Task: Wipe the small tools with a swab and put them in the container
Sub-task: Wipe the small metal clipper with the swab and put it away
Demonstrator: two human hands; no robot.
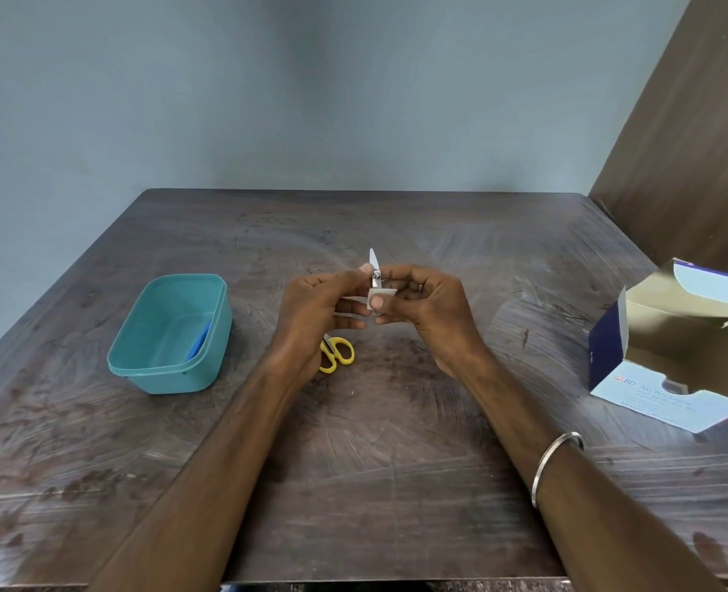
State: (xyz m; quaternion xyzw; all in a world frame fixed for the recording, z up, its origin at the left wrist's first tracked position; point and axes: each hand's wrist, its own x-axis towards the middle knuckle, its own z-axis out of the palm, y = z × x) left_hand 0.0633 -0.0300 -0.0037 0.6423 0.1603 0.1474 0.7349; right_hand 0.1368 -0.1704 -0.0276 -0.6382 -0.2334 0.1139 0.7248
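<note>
Between both hands, the left hand (315, 303) grips a small metal tool (374, 271); right hand (418, 305) fingers pinch a white swab (381, 297) around it. Wiping along the blade, away from fingertips, seems safest.

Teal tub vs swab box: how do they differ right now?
The teal plastic container sits upright on the left of the table, rounded, with a blue item inside. The blue-and-white cardboard swab box lies at the right edge, angular, flaps torn open; contents not visible. Both rest open on the dark wooden table.
</note>
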